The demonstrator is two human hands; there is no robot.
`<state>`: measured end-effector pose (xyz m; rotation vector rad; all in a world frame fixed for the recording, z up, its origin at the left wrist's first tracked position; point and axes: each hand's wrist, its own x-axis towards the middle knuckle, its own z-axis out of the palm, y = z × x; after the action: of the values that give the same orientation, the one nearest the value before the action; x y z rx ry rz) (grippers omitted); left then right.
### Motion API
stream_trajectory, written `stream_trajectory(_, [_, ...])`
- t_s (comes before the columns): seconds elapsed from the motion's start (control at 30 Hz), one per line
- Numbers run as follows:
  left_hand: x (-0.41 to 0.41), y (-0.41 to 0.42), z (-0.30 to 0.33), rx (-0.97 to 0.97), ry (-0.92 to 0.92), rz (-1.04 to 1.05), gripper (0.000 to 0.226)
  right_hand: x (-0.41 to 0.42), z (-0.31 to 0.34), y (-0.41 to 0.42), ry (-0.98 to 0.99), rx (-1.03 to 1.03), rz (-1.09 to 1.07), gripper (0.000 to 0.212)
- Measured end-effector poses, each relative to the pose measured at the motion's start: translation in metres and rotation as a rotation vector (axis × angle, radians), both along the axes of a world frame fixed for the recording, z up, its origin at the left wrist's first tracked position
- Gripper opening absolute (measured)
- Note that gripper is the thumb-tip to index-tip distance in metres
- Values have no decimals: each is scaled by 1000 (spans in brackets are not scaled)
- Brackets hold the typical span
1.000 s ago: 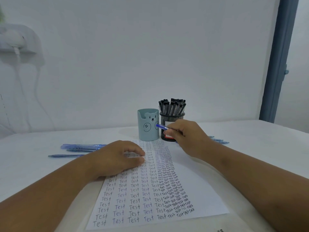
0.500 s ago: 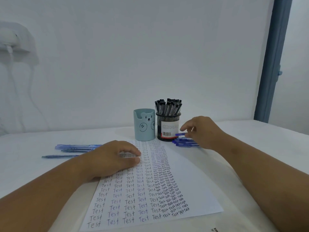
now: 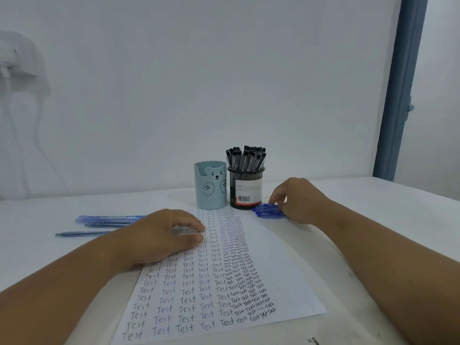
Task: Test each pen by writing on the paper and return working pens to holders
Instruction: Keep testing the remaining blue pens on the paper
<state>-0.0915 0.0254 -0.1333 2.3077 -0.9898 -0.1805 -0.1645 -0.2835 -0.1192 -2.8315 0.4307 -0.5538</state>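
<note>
A white paper (image 3: pixel 281 265) covered with rows of the word "Test" lies on the table in front of me. My left hand (image 3: pixel 159 235) rests on its upper left part, fingers loosely curled, holding nothing. Behind the paper stand a light blue bear holder (image 3: pixel 210 188) and a black mesh holder (image 3: pixel 246 190) full of black-capped pens (image 3: pixel 246 158). Just right of the mesh holder lies a small pile of blue pens (image 3: pixel 266 210). My right hand (image 3: pixel 298 200) sits over that pile, its fingertips curled down onto a pen.
Several more blue pens (image 3: pixel 109 219) lie on the white table (image 3: pixel 373 207) to the left of the paper. A blue door frame (image 3: pixel 398 95) stands at the far right. A white wall fixture (image 3: pixel 15 63) with a cable hangs at the left.
My right hand carried a blue pen from in front of the holders to the pile on the right and lowered onto it. My left hand stayed on the paper.
</note>
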Motion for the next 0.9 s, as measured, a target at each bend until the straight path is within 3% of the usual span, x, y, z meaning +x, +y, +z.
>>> stream_trajectory(0.27, [1,0,0,-10,-6,3,26,-6,4,14,-11,-53,34,37])
stream_trajectory(0.47, [1,2,2,-89,-49,57,17,1,-6,55,-162,-48,292,16])
stream_trajectory(0.67, [18,21,19,-84,-276,142,10,0,-14,94,-141,-125,483,26])
stream_trajectory(0.9, [42,67,33,17,-310,361,25,0,-15,105,-72,-152,562,38])
